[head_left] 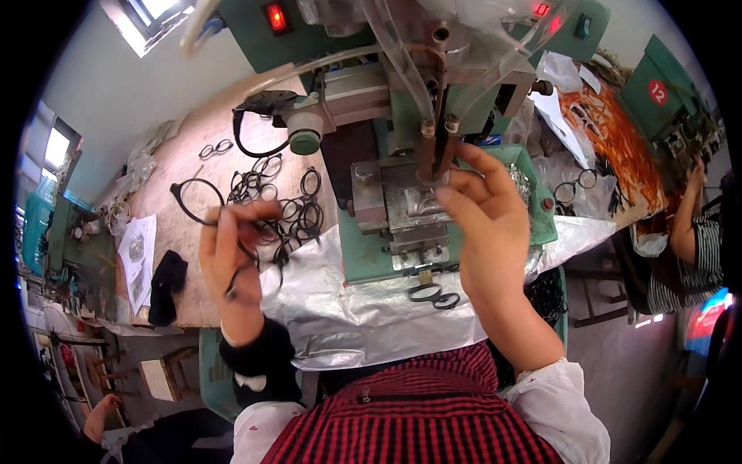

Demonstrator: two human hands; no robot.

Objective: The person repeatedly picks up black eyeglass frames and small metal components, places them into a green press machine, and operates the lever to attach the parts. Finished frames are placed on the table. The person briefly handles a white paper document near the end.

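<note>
My left hand (230, 251) is closed on a dark round-rimmed eyeglass frame (182, 209), raised above the left side of the table. One rim sticks out beyond the fingertips; the fingers and blur hide part of the frame. At the bench machine (369, 189), my right hand (491, 213) has its thumb and index finger bent together by the brown lower end of the tool head (431, 158). Whatever lies between those fingertips is too small to make out. Below them is a metal fixture block (417, 203). Another dark eyeglass frame (434, 295) lies in front of the machine.
A heap of dark eyeglass frames (303, 220) covers part of the table beside my left hand. Silver foil sheeting (340, 329) lines the front edge. A green tray (541, 220) stands right of the machine. Another person's arm (684, 224) shows at far right.
</note>
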